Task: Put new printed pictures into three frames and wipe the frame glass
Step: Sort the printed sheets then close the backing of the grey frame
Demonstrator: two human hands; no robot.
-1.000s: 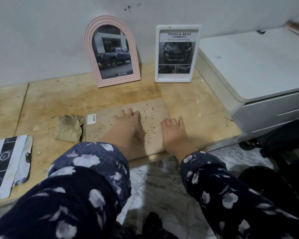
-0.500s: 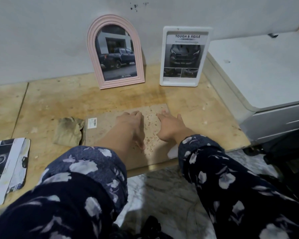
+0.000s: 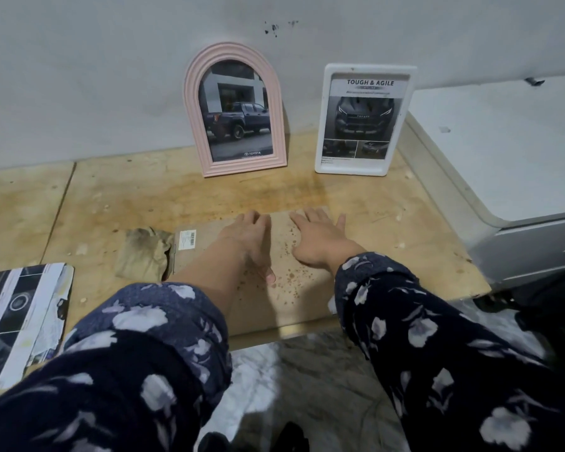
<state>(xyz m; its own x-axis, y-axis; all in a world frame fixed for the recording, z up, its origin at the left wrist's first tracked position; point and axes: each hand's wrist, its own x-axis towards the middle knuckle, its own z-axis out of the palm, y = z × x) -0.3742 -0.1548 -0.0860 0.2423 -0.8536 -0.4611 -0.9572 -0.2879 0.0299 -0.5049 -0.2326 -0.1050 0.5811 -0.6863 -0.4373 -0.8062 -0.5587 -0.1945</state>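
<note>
A brown backing board [image 3: 209,249] with a barcode sticker lies flat on the wooden surface, speckled with spots. My left hand [image 3: 250,239] rests on its middle with the fingers reaching the far edge. My right hand [image 3: 318,238] lies flat on the board's right part, fingers straight and spread. A pink arched frame [image 3: 235,109] with a pickup picture leans on the wall. Beside it stands a white rectangular frame [image 3: 364,120] holding a "Tough & Agile" car print. A dirty beige cloth [image 3: 144,254] lies crumpled just left of the board.
Loose printed pages [image 3: 17,318] lie at the left front edge of the wooden surface [image 3: 111,197]. A white cabinet [image 3: 509,151] borders it on the right. Marble floor [image 3: 294,370] shows below the front edge.
Both hands have slid from the board's near part up to its far edge, and my right hand has moved left onto the board. The view has tilted slightly.
</note>
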